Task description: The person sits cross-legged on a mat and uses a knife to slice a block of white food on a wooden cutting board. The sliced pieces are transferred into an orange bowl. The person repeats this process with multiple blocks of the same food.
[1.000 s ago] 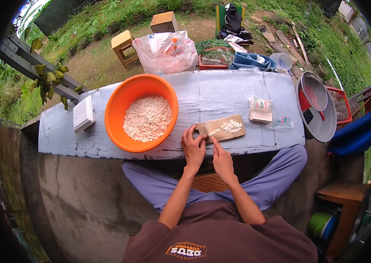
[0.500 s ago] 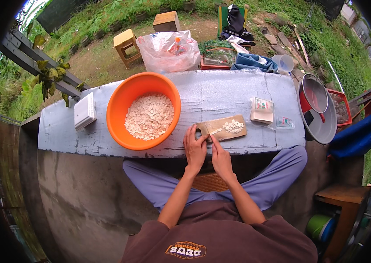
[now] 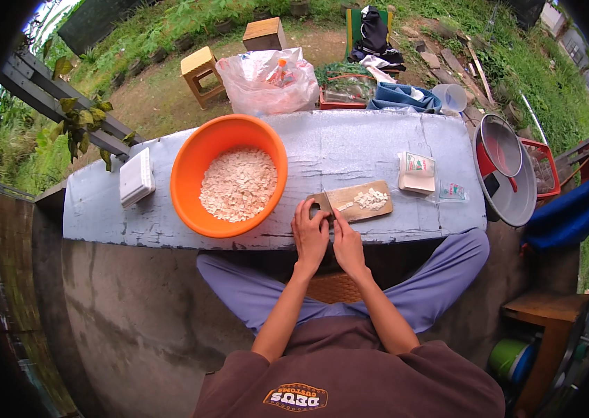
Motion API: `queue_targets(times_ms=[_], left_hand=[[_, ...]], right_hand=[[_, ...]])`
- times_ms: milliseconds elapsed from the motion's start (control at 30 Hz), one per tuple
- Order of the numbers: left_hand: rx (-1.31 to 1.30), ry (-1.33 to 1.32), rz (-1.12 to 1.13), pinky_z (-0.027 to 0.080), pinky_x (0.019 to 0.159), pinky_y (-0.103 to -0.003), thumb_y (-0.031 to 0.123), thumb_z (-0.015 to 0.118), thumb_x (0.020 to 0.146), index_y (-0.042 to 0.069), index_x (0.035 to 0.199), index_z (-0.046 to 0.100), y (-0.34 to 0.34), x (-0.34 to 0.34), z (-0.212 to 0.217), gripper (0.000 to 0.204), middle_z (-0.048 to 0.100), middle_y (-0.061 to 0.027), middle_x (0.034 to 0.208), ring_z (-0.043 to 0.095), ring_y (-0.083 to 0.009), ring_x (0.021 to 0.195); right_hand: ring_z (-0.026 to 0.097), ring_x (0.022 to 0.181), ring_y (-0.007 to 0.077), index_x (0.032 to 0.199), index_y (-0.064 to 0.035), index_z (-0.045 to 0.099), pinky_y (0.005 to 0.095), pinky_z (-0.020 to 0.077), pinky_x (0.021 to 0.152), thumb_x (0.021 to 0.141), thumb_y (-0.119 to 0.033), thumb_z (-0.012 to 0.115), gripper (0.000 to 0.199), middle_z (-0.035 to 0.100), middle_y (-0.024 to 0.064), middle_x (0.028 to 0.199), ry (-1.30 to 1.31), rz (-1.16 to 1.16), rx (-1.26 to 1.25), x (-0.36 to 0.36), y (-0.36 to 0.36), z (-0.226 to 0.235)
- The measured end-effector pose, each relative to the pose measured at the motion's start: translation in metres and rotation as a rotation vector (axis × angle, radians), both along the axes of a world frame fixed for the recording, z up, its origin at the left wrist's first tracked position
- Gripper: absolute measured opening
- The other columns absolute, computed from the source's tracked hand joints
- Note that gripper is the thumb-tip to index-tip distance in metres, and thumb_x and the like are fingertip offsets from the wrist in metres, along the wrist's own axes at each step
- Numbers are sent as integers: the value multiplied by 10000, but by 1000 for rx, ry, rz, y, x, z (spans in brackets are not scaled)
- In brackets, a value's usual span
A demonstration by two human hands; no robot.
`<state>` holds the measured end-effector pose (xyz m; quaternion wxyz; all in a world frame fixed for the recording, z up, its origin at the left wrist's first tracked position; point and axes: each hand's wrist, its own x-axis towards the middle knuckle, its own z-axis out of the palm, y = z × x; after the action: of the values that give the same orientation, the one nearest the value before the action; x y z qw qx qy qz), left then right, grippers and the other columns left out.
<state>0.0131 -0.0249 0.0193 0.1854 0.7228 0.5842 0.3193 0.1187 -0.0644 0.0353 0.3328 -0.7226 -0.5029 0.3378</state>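
Note:
A wooden cutting board [image 3: 350, 191] lies near the table's front edge, with a small heap of chopped white pieces [image 3: 371, 200] on its right half. My right hand [image 3: 347, 245] grips a knife [image 3: 328, 202], whose blade stands across the board's left part. Close beside the blade, my left hand [image 3: 310, 230] rests on the board's left end with curled fingers. Whatever those fingers hold is hidden. To the left stands a large orange basin [image 3: 182, 177] holding many similar white pieces [image 3: 239, 184].
A white lidded box [image 3: 136, 177] sits at the table's left end. Right of the board are a white paper-wrapped block [image 3: 417, 174] and a clear plastic packet [image 3: 453, 192]. A grey metal basin [image 3: 517, 198] stands off the right edge. Beyond the table sits a bulging plastic bag [image 3: 266, 83].
My right hand has shifted slightly left, and the knife blade now points more straight away from me. My left hand stays in nearly the same place.

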Motion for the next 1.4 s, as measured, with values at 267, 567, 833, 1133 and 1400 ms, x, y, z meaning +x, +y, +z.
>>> queue_targets(times_ms=[267,567,833,1133,1400], left_hand=[[-49,-155,67,347,1099,-463,124,677,884,25,1007,637,3,-4,-9,164,518,-139,1349,433,-347,1312],[-19,-232,43,345,1114,-460,115,688,874,10,953,671,-4,-8,-19,132,479,-152,1431,408,-356,1348],[-45,-285,109,312,1136,-473,126,722,844,46,970,700,-3,-9,-27,151,446,-205,1464,367,-384,1359],[-91,-281,120,287,1147,-484,164,745,849,60,965,701,1,-8,-25,162,392,-227,1506,317,-395,1387],[-50,-219,108,272,1156,-496,182,739,845,86,984,679,6,10,-21,179,348,-230,1536,284,-417,1408]], right_hand=[[625,758,521,1421,-185,536,588,471,698,1047,-277,437,397,642,299,761,-47,39,39,-1,-19,2],[635,798,518,1419,-178,536,597,478,719,1044,-281,441,400,643,312,792,28,25,-16,-1,-4,14],[645,832,516,1437,-250,516,590,501,751,1041,-292,440,405,670,297,834,-52,66,-127,-4,-19,16],[638,759,489,1404,-200,552,547,481,692,1052,-292,445,380,638,276,756,-32,12,-75,7,-11,7],[641,843,505,1416,-174,538,570,480,742,1048,-288,439,398,651,297,807,24,2,-66,18,-12,14]])
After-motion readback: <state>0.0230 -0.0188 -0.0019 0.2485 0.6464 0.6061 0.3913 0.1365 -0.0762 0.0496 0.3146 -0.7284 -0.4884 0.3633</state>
